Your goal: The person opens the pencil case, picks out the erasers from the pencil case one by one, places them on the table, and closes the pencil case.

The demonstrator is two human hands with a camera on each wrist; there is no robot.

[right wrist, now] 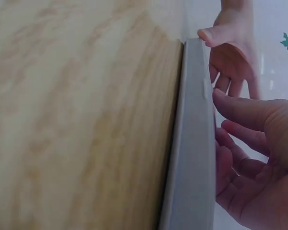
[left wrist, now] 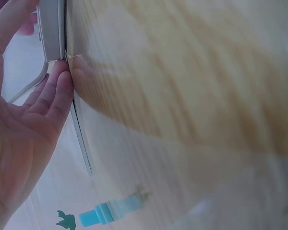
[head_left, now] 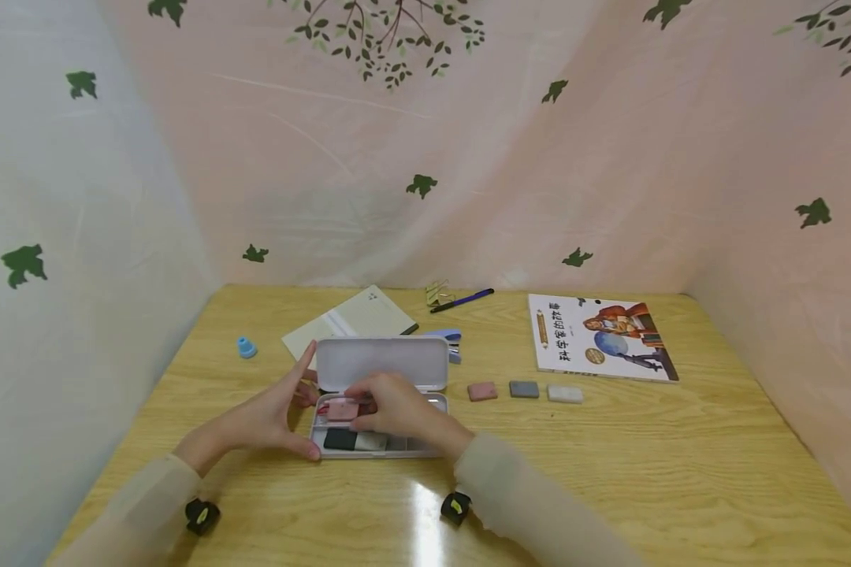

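The head view alone shows the whole desk: one white pencil case (head_left: 379, 398) lies open at the table's (head_left: 610, 472) near centre, lid upright. The left hand (head_left: 273, 413) steadies its left end, fingers straight and together, thumb at the near corner. The right hand (head_left: 397, 405) is curled over the tray, fingertips pinching one pink eraser (head_left: 342, 409); one black eraser (head_left: 340, 439) lies in the tray at 6 o'clock of it. Three erasers sit in a row at 3 o'clock of the case: pink (head_left: 482, 391), grey (head_left: 524, 389), white (head_left: 565, 394). At 12 o'clock: one notebook (head_left: 351, 321), one blue pen (head_left: 462, 300); at 2 o'clock, one picture book (head_left: 601, 337); at 10 o'clock, one blue cap (head_left: 247, 347). The wrist views show only the case's edge and fingers; the right wrist view hides the pinched eraser.
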